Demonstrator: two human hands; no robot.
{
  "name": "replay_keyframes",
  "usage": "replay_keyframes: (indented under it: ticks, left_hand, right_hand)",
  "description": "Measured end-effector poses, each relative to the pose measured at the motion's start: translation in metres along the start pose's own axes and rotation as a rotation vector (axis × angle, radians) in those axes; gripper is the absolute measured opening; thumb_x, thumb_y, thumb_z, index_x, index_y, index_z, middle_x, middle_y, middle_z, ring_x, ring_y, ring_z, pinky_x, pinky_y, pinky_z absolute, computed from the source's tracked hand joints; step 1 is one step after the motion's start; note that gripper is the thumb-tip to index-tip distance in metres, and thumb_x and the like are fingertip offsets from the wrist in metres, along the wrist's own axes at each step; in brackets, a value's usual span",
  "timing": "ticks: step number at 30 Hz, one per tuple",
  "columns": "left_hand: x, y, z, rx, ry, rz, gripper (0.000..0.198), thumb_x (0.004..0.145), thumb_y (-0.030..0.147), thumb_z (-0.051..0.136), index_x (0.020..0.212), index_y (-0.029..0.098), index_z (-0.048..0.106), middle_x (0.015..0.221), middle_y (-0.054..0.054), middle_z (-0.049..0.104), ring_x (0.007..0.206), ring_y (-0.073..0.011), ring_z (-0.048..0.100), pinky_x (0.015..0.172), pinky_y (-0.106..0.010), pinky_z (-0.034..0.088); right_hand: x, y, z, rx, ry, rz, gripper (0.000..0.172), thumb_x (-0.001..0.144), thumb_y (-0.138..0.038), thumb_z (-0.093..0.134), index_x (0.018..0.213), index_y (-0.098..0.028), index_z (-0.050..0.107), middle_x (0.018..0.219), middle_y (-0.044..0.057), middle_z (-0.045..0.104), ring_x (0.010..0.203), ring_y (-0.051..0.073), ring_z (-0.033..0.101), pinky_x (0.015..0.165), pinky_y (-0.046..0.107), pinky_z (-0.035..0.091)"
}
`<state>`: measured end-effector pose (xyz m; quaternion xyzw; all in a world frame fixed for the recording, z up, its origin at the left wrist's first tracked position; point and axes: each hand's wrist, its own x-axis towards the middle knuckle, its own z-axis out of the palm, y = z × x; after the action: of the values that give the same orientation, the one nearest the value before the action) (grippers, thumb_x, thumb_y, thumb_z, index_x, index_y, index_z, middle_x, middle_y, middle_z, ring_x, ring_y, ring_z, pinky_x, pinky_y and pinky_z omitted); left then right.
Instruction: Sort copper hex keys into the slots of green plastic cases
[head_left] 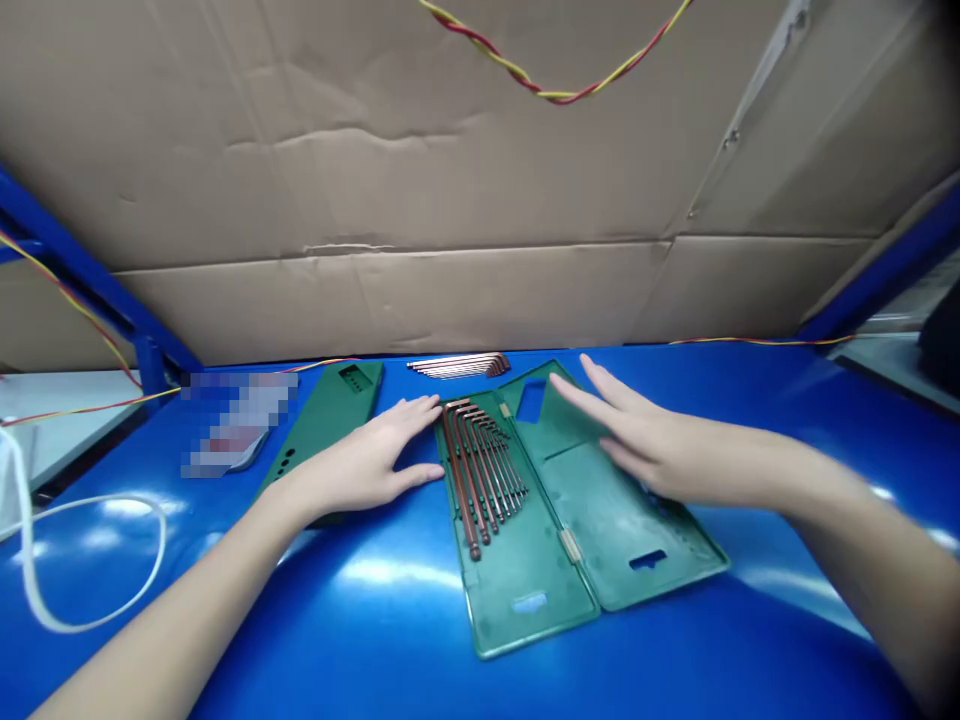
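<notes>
An opened green plastic case (517,590) lies flat on the blue table, its two halves joined by a hinge. Several copper-coloured hex keys (480,470) sit side by side in its left half, graded from long to short. My left hand (375,455) is beside that half, fingers stretched out, fingertips at its left edge. Over the lid (607,540), the right half, my right hand (637,430) hovers with its fingers spread and nothing in them. Whether it touches the lid I cannot tell.
Another green case (330,410) lies partly behind my left hand. More hex keys (461,365) lie at the back by the cardboard wall (450,200). A blurred-out item (240,425) and a white cable (161,540) are at left. Twisted wire (555,97) hangs above.
</notes>
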<state>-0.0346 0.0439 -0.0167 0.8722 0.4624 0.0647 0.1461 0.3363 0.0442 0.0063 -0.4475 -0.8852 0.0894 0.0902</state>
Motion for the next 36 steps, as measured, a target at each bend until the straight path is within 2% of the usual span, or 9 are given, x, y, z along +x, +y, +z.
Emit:
replay_keyframes:
  ticks: [2,4,9,14,18,22,26,31,36]
  left_hand:
    - [-0.002,0.003,-0.001,0.015,-0.091,-0.009,0.087,0.098,0.073,0.046,0.164,0.022,0.02,0.169,-0.008,0.014,0.155,-0.0313,0.011,0.125,-0.05,0.017]
    - [-0.004,0.008,-0.002,0.031,-0.152,-0.033,0.103,0.092,0.081,0.048,0.165,0.018,0.011,0.169,-0.011,0.004,0.155,-0.0349,0.003,0.125,-0.053,0.014]
    - [-0.006,0.02,0.002,0.075,-0.182,-0.005,0.13,0.078,0.091,0.055,0.164,0.01,0.0,0.166,-0.016,-0.01,0.153,-0.0394,-0.006,0.124,-0.055,0.011]
    - [-0.012,0.022,0.002,0.067,-0.195,0.036,0.134,0.074,0.092,0.057,0.164,0.015,-0.005,0.166,-0.015,-0.012,0.153,-0.0402,-0.006,0.125,-0.054,0.011]
    - [-0.017,0.025,0.004,0.057,-0.209,0.075,0.143,0.069,0.093,0.061,0.162,0.013,-0.012,0.164,-0.017,-0.018,0.152,-0.0421,-0.007,0.124,-0.055,0.013]
    - [-0.017,0.03,0.005,0.067,-0.222,0.041,0.148,0.066,0.095,0.059,0.161,0.009,-0.015,0.163,-0.019,-0.02,0.152,-0.042,-0.009,0.124,-0.056,0.013]
    - [-0.016,0.034,0.003,0.076,-0.271,-0.022,0.15,0.064,0.099,0.056,0.161,0.006,-0.012,0.166,-0.02,-0.011,0.151,-0.0433,-0.011,0.124,-0.057,0.011]
    - [-0.017,0.032,0.003,0.063,-0.24,0.02,0.148,0.067,0.095,0.059,0.162,0.007,-0.011,0.164,-0.022,-0.012,0.151,-0.0441,-0.009,0.123,-0.06,0.012]
    - [-0.017,0.03,0.006,0.038,-0.204,0.047,0.147,0.066,0.094,0.062,0.163,0.011,-0.01,0.164,-0.021,-0.011,0.151,-0.0449,-0.006,0.123,-0.059,0.011]
  right_hand:
    - [-0.001,-0.003,0.014,-0.135,-0.112,-0.067,0.063,0.098,-0.028,0.045,0.16,-0.025,0.034,0.167,0.01,0.026,0.15,0.039,0.028,0.115,0.059,0.041]
    - [-0.003,-0.01,0.026,-0.207,-0.162,-0.119,0.058,0.1,-0.026,0.04,0.157,-0.017,0.04,0.163,0.017,0.032,0.149,0.037,0.033,0.115,0.056,0.044]
    - [-0.014,-0.032,0.034,-0.367,-0.025,-0.109,0.049,0.099,-0.032,0.048,0.144,-0.015,0.057,0.148,0.022,0.055,0.125,0.037,0.062,0.098,0.054,0.058]
    - [0.001,-0.048,0.016,-0.393,0.013,-0.074,0.03,0.095,-0.032,0.057,0.117,-0.015,0.069,0.114,0.019,0.07,0.096,0.035,0.069,0.082,0.054,0.06]
    - [0.041,-0.052,0.009,-0.207,0.123,-0.256,0.029,0.101,-0.028,0.05,0.121,-0.015,0.066,0.123,0.018,0.064,0.11,0.03,0.064,0.096,0.049,0.055]
    - [0.086,-0.055,0.025,0.024,0.118,-0.438,0.033,0.103,-0.027,0.048,0.13,-0.017,0.064,0.13,0.015,0.061,0.119,0.025,0.061,0.104,0.042,0.052]
    - [0.119,-0.056,0.049,0.072,0.152,-0.501,0.028,0.102,-0.025,0.048,0.113,-0.012,0.07,0.116,0.016,0.067,0.106,0.025,0.064,0.097,0.042,0.053]
    - [0.129,-0.054,0.065,0.184,0.237,-0.491,0.028,0.103,-0.028,0.046,0.103,-0.015,0.071,0.104,0.013,0.067,0.101,0.024,0.061,0.095,0.041,0.052]
    - [0.127,-0.054,0.069,0.217,0.27,-0.473,0.03,0.104,-0.03,0.045,0.101,-0.016,0.071,0.11,0.014,0.064,0.106,0.025,0.058,0.098,0.044,0.049]
